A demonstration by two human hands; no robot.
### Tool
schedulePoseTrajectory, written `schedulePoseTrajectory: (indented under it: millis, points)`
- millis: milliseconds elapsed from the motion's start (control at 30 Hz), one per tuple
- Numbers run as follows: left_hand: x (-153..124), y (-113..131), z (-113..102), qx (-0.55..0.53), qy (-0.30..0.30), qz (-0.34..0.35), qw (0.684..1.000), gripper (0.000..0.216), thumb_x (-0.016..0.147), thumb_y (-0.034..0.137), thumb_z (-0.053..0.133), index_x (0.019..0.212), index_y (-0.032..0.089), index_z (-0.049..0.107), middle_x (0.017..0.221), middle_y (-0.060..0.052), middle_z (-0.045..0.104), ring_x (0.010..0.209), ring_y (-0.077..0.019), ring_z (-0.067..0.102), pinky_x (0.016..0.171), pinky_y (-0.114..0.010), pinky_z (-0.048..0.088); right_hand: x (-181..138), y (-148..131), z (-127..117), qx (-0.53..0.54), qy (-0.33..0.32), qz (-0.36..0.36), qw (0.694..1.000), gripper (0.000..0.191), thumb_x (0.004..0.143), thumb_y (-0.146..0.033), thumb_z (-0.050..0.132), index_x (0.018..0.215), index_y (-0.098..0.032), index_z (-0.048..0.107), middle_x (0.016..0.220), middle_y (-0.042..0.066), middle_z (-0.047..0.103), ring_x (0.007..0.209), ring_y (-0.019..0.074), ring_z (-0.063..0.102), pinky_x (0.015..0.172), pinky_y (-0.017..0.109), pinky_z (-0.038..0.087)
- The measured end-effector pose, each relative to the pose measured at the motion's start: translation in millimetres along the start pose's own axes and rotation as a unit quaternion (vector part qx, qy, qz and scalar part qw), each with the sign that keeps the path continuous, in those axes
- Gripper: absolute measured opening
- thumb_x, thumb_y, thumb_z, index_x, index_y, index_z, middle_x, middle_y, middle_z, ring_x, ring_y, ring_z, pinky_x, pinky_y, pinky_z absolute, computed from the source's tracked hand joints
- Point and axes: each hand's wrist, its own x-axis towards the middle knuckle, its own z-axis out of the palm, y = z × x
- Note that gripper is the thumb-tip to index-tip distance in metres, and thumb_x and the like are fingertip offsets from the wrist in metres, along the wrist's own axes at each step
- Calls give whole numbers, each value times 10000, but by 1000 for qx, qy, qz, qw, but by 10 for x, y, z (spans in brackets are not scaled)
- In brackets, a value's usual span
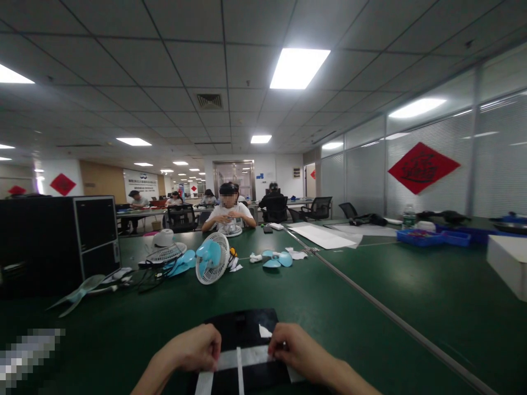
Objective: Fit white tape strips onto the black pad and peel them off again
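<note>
A flat black panel [247, 328] lies on the green table [349, 307] at the near edge, crossed by strips of white tape [242, 357]. My left hand [196, 346] is closed, pinching the left part of the horizontal tape strip. My right hand [294, 345] is closed too, pinching the right part of the same strip. A vertical tape strip runs between my hands. A small white scrap [264, 331] sits on the panel near my right hand.
A small blue-and-white fan [212, 258] and loose fan parts [276, 259] lie mid-table. A black computer case [57, 241] stands at left. Blue trays [432, 237] and a white box [508, 263] sit at right. A person [229, 211] works across the table.
</note>
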Motion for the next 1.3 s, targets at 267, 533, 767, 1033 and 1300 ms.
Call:
schedulePoseTrajectory:
  millis: [267,533,767,1033,1300]
  points:
    - [-90,33,-98,40,4,-30,999,168,589,234,648,754,213,668,765,26,669,724,-172,612,544,-228,382,12,71,25,9,2,5,1000,148,736,-169,638,805,-225,757,887,12,669,830,140,598,741,198,426]
    - [-14,-118,-89,-6,-28,-11,1000,163,558,255,674,708,200,643,639,53,602,583,-132,552,505,-222,371,12,85,-33,40,-9,11,999,131,739,-201,658,819,-215,761,871,13,671,829,143,599,742,203,427]
    - [-32,-189,-141,29,-15,-34,999,232,518,319,722,708,205,650,663,52,616,603,-128,538,495,-214,345,14,86,-72,72,-12,29,997,150,707,-195,652,811,-192,760,848,12,689,805,148,605,727,213,438]
    - [8,-560,-309,-24,88,-47,995,154,681,305,557,754,184,616,701,20,629,668,-148,582,555,-222,387,156,167,-151,64,67,43,995,189,733,-172,572,823,-148,737,807,30,708,739,149,616,682,233,451]
    - [317,-1059,-252,88,249,-167,950,107,817,282,492,817,205,566,920,-55,680,840,-194,632,651,-268,395,519,80,-41,-41,51,17,998,264,710,-174,623,959,-182,707,927,34,663,821,155,613,733,230,465]
